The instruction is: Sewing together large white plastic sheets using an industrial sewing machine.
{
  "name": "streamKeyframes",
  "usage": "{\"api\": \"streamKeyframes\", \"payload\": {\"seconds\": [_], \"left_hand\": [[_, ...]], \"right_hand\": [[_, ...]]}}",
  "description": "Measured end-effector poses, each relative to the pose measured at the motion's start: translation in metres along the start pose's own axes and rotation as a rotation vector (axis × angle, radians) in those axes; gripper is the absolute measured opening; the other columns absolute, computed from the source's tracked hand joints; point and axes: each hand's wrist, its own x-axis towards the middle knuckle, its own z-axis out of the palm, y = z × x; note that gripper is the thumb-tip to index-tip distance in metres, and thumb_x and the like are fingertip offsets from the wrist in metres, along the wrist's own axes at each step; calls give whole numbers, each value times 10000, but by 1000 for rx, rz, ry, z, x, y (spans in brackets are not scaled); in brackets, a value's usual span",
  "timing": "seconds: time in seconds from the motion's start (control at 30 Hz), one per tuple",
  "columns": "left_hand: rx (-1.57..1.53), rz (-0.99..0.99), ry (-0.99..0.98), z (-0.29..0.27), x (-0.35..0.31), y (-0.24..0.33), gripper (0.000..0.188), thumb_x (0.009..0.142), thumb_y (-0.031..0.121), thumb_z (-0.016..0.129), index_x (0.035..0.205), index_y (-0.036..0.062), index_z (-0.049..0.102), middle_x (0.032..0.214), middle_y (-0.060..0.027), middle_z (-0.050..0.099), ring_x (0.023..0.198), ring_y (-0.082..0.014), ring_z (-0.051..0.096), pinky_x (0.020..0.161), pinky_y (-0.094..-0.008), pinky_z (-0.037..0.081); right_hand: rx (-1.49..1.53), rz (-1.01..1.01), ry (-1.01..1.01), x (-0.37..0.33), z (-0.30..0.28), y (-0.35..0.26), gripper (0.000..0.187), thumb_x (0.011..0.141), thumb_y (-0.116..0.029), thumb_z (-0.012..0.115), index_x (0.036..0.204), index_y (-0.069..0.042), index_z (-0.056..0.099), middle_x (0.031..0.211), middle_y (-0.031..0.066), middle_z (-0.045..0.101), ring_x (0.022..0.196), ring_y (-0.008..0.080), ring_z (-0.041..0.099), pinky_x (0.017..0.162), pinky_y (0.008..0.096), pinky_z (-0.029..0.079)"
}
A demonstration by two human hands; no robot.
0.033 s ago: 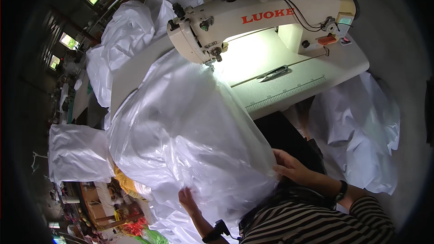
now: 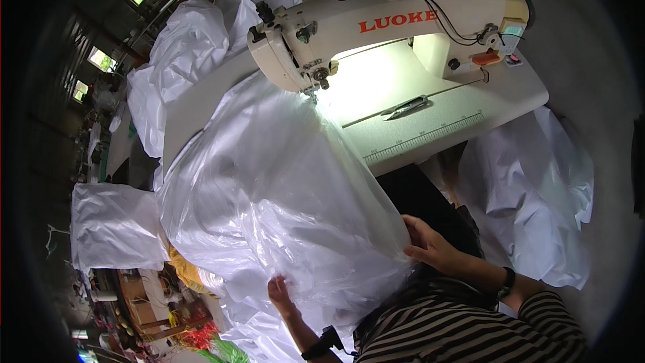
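A large sheet of thin white plastic (image 2: 269, 175) spreads from under the needle area of a sewing machine (image 2: 403, 17) down toward my lap. My left hand (image 2: 279, 291) is closed on the sheet's near left part, bunching it a little; its fingertips are partly hidden in the folds. At the right edge of the sheet, my right hand (image 2: 433, 247) pinches the plastic, fingers behind and thumb in front. The machine's lamp lights its bed, where a pair of thread snips (image 2: 406, 107) lies to the right of the needle.
More white plastic is heaped behind the machine (image 2: 191, 44) and hangs at the right (image 2: 531, 195). A printed ruler (image 2: 423, 137) runs along the table's front edge. At the left stand a white-covered surface (image 2: 114, 228) and red and green strands (image 2: 201, 333).
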Motion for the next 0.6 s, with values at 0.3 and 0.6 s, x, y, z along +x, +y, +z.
{"api": "streamKeyframes", "payload": {"seconds": [0.3,0.6], "left_hand": [[-513,-458,-507,55,-19,-32,449,1003,344,482,1269,-14,535,1131,-115,636,1029,-239,635,867,-367,524],[-237,-457,-250,101,-24,-49,391,999,297,446,1303,58,504,1176,-80,591,1009,-217,572,872,-349,473]], "right_hand": [[-395,-173,191,-1,4,-20,479,990,-90,503,1437,31,382,1012,169,658,895,157,646,809,287,510],[-717,-276,131,2,10,-25,538,969,-94,517,1463,8,330,1019,296,655,893,385,692,761,389,543]]}}
